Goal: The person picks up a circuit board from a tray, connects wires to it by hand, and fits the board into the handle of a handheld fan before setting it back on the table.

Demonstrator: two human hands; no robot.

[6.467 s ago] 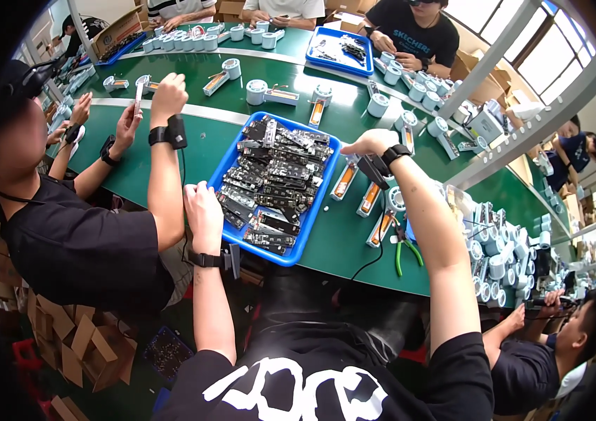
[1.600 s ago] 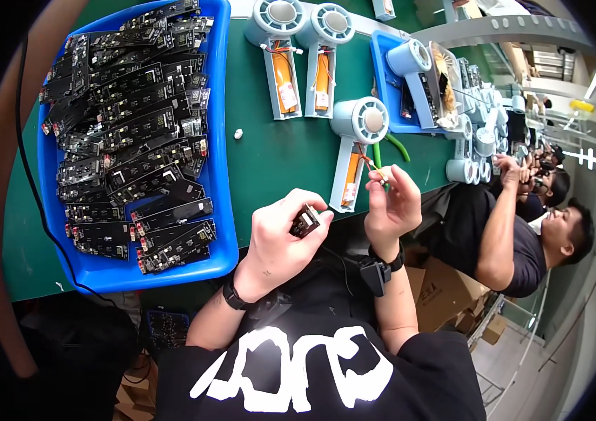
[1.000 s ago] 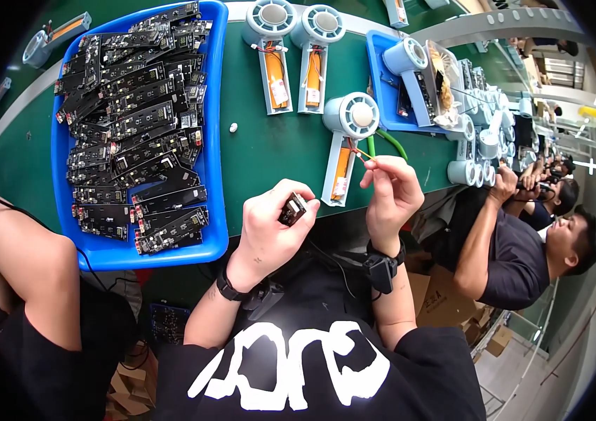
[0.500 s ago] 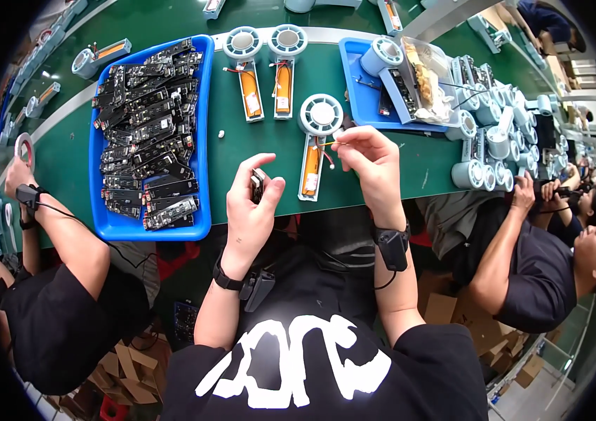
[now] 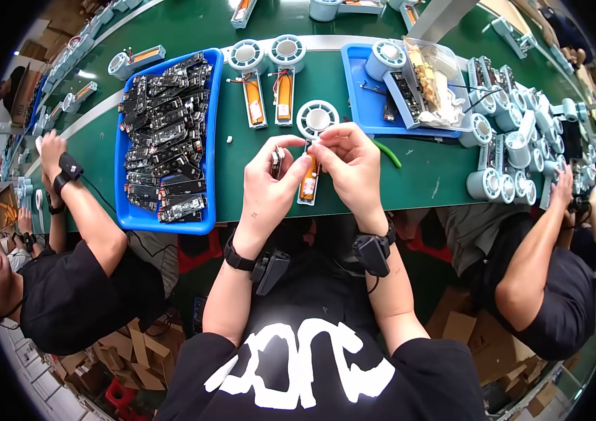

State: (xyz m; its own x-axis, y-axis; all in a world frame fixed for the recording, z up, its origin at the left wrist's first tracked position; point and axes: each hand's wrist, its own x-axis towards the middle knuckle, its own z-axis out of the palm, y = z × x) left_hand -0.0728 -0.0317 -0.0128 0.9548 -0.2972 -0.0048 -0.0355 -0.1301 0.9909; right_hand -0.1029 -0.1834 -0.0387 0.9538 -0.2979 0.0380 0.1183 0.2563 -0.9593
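Observation:
My left hand point(image 5: 264, 184) is closed round a small black circuit board point(image 5: 277, 163), held on edge between thumb and fingers. Just in front of me lies a light-blue handheld fan point(image 5: 317, 118), its round head pointing away and its open handle toward me. An orange battery point(image 5: 309, 184) sits in that handle. My right hand point(image 5: 351, 168) pinches at the thin wires where head and handle meet; the fingers hide most of them. Both hands' fingertips are close together above the handle, and whether they touch I cannot tell.
To the left stands a blue tray point(image 5: 218, 140) heaped with circuit boards. Two open fans point(image 5: 246, 55) lie beyond my hands. A second blue tray point(image 5: 357, 105) holds a fan and a clear box. Many fans point(image 5: 484, 184) crowd the right side. A green curved piece point(image 5: 387, 154) lies beside my right hand. People work on both sides.
My right hand has moved left and inward, and my left hand right, so they now meet over the fan's handle. The green piece has come into sight. The whole view has shifted slightly.

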